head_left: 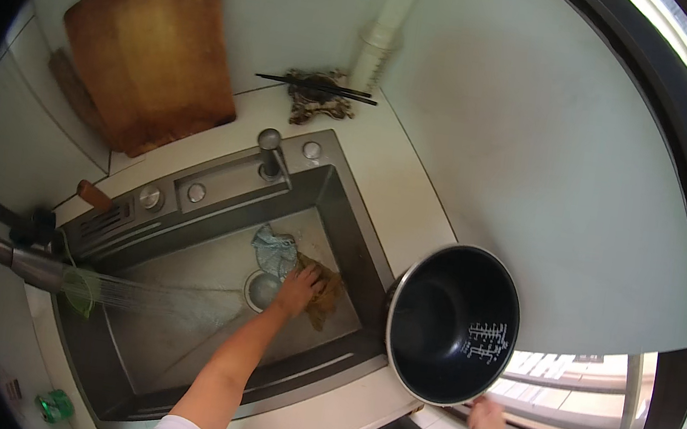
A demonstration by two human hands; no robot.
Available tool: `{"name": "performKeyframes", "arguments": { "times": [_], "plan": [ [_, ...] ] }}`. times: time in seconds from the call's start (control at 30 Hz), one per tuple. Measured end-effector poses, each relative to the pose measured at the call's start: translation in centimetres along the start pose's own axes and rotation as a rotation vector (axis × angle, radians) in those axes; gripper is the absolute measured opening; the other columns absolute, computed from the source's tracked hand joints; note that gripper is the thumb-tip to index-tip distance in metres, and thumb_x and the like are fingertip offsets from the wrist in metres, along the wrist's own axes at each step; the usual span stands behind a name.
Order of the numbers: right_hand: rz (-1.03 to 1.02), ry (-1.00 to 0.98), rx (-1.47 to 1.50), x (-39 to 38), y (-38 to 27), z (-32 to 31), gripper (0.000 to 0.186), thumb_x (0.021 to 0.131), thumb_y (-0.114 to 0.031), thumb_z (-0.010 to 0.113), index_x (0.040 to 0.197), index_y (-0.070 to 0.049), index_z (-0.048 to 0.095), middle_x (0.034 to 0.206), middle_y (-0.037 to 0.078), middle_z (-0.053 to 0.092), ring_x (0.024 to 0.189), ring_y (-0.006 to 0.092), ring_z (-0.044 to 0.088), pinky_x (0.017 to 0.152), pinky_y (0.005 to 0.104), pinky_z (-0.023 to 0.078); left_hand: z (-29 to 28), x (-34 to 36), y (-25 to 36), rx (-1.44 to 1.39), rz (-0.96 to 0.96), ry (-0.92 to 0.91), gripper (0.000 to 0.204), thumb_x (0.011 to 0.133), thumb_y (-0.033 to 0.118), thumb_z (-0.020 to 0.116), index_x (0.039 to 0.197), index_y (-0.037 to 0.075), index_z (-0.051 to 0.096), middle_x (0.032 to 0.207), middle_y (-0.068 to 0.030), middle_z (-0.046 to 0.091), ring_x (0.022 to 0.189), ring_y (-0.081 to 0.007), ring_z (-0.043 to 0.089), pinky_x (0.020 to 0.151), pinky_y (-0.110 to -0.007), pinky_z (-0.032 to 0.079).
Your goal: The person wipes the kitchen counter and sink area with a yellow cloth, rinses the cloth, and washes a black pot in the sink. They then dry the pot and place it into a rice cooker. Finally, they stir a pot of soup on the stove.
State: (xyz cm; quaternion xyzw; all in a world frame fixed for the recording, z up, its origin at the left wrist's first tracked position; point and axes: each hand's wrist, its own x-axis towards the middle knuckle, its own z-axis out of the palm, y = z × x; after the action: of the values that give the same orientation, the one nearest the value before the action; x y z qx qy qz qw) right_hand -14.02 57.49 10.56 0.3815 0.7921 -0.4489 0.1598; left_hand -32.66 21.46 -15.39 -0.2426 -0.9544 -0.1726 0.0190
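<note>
My left hand (300, 288) reaches down into the steel sink (173, 348), its fingers curled on a brown cloth (323, 296). Beside that cloth lies a light blue cloth (275, 251), next to the round drain (262, 290). With my right hand (487, 419) I grip the lower rim of a rice cooker inner pot (440, 338). The pot is tilted, its dark inside facing me, at the right end of the counter by the sink. Water sprays from the faucet (36, 269) across the sink floor.
A wooden cutting board (154, 45) leans on the wall behind the sink. Black chopsticks (325, 88) rest across an ornate dish (321, 107) by a white pipe (377, 47). A soap pump (269, 152) and knife slots (107, 220) line the sink's back rim. A window is at right.
</note>
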Motion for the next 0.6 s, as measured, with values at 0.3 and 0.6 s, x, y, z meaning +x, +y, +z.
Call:
{"name": "performKeyframes", "arguments": {
  "times": [0.3, 0.6],
  "plan": [
    [-0.322, -1.281, 0.006, -5.7, -9.8, 25.4, 0.037, 0.096, -0.036, 0.040, 0.116, -0.008, 0.054, 0.066, -0.002, 0.053, 0.051, 0.0073, 0.051, 0.048, 0.0218, 0.043, -10.4, -13.3, -10.5, -1.036, -0.969, 0.183, 0.032, 0.092, 0.027, 0.045, 0.076, 0.001, 0.055, 0.066, -0.0061, 0.055, 0.059, -0.0175, 0.056, 0.054, -0.033, 0.045],
    [0.100, -0.889, 0.449, -5.7, -15.2, 61.0, 0.058, 0.083, -0.020, 0.056, 0.134, -0.003, 0.034, 0.128, 0.018, 0.046, 0.113, 0.0314, 0.048, 0.090, 0.0349, 0.041, -20.7, -23.6, -10.2, -0.777, -1.161, 0.390, 0.043, 0.084, 0.036, 0.056, 0.106, -0.001, 0.055, 0.102, -0.0097, 0.057, 0.098, -0.0216, 0.053, 0.079, -0.036, 0.042]
  ]
}}
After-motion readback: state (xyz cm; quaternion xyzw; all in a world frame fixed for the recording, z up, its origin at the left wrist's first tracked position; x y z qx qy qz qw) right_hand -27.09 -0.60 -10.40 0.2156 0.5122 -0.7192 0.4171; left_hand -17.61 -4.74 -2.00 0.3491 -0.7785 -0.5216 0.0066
